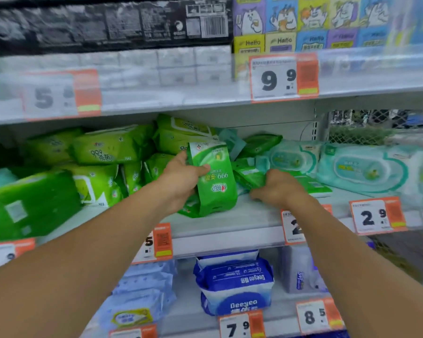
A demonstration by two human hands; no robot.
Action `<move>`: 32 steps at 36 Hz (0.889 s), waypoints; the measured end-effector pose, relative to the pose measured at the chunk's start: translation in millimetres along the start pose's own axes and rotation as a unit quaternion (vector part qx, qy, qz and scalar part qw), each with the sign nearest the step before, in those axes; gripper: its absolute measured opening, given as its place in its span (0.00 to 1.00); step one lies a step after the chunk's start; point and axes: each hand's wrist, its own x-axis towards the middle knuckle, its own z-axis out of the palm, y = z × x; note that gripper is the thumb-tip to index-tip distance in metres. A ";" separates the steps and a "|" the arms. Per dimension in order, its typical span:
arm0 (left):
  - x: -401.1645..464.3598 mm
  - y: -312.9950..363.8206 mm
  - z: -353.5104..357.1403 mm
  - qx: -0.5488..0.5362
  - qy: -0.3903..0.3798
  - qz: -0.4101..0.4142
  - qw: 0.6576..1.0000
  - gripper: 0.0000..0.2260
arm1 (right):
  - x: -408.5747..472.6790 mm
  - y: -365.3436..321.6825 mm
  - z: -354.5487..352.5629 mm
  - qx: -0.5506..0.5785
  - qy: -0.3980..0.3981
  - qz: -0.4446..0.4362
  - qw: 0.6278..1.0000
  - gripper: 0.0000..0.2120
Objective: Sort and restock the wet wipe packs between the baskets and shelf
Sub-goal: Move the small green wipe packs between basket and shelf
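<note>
Left hand (181,178) first: thumb across the front of a green wipe pack (213,178), the other fingers curled round its left edge and behind it, a firm grip. The pack stands on end, long axis up and down, printed face toward the camera and its lettering upside down, so its top points down at the shelf. Its lower end sits right at the white middle shelf (230,220), touching or just above a flat green pack under it; I cannot tell which.

Just to the right, the right hand (276,186) has its fingers curled down and pinching a small dark-green pack (250,175) that lies flat, long axis running left to right, among a few like it.

Outward now. Behind and left of the held pack, a loose heap of bright green packs (108,147) lies tilted every which way, piled up to the underside of the shelf above. At far left, a big dark-green pack (29,203) leans out toward the near edge. On the right side of the same shelf, pale teal packs (366,167) lie flat, faces up and toward the front.

Lower shelf: a blue and white pack stack (235,286) in the middle, light blue packs (142,293) to its left. Orange price tags (376,215) line the shelf edges.
</note>
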 end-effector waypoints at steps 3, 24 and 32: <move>-5.5 7.1 -10.2 -0.100 0.064 -0.031 0.992 0.16 | -8.7 -9.6 -19.1 0.264 -0.004 0.005 0.965 0.18; -92.4 -5.6 -55.9 -0.199 0.040 -0.126 0.971 0.15 | -99.4 -67.4 -4.8 0.795 -0.194 0.052 0.572 0.17; -110.0 -16.2 -53.3 -0.094 -0.018 -0.055 0.994 0.16 | -107.9 -88.1 12.1 0.718 -0.229 0.032 0.657 0.18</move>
